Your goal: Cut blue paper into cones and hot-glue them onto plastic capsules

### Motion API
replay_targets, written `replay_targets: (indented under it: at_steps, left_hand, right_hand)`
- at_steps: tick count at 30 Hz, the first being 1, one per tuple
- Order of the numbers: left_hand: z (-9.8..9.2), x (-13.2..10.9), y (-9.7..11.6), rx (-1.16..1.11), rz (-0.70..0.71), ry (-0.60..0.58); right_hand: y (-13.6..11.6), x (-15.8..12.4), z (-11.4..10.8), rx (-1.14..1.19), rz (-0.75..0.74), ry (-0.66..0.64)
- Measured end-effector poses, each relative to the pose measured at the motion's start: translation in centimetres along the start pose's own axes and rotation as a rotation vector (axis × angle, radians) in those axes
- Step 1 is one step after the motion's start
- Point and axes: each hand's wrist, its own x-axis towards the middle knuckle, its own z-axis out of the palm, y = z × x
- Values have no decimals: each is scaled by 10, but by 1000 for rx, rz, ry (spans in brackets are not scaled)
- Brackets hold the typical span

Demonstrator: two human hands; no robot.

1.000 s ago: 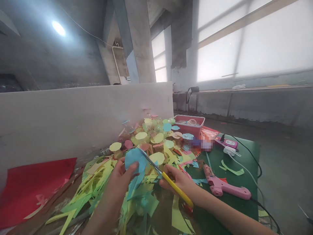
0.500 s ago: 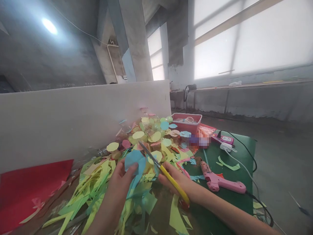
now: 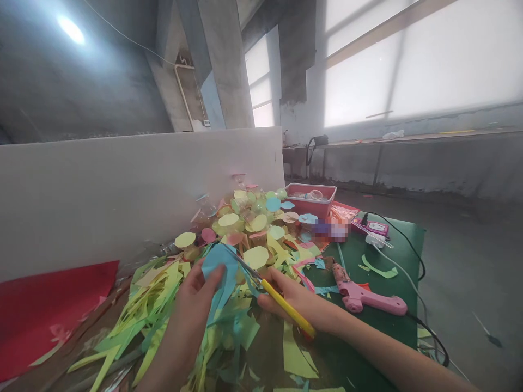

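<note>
Pinched between thumb and fingers of my left hand (image 3: 201, 291) is a piece of blue paper (image 3: 220, 261) with a rounded upper edge and a strip hanging below. My right hand (image 3: 288, 296) is closed around a pair of yellow-handled scissors (image 3: 281, 305). The metal blades point up and left and lie against the right edge of the blue paper. Under and around both hands spreads a heap of yellow-green paper scraps (image 3: 159, 294). Just beyond are several clear plastic cups topped with cut paper discs (image 3: 229, 219).
A pink glue gun (image 3: 370, 299) lies on the green tabletop (image 3: 368, 343) at right, its black cord running off the edge. Behind stand a pink basket (image 3: 312, 207) and a white board (image 3: 134, 190). Red sheet material (image 3: 57, 310) lies at left; a white plug (image 3: 375, 239) sits far right.
The scissor blades have moved left and down onto the blue paper's edge. The paper has turned and shifted slightly left in my left hand. The whole view has shifted a little.
</note>
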Motion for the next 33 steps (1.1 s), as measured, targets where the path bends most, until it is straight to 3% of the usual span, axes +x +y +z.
replay_targets:
  at_steps: [3, 10, 17, 23, 33]
  left_hand:
    - [1, 1, 0, 4, -59, -45]
    - [6, -6, 4, 47, -54, -17]
    - [5, -2, 0, 5, -56, -61]
    - [3, 1, -4, 41, -51, -22]
    - [3, 0, -1, 150, -58, 39]
  right_hand:
    - [5, 2, 1, -4, -21, 37]
    - [17, 12, 5, 8, -70, 82]
    - [6, 8, 5, -35, -49, 164]
    - [0, -2, -3, -26, -36, 47]
    - [3, 0, -1, -49, -21, 6]
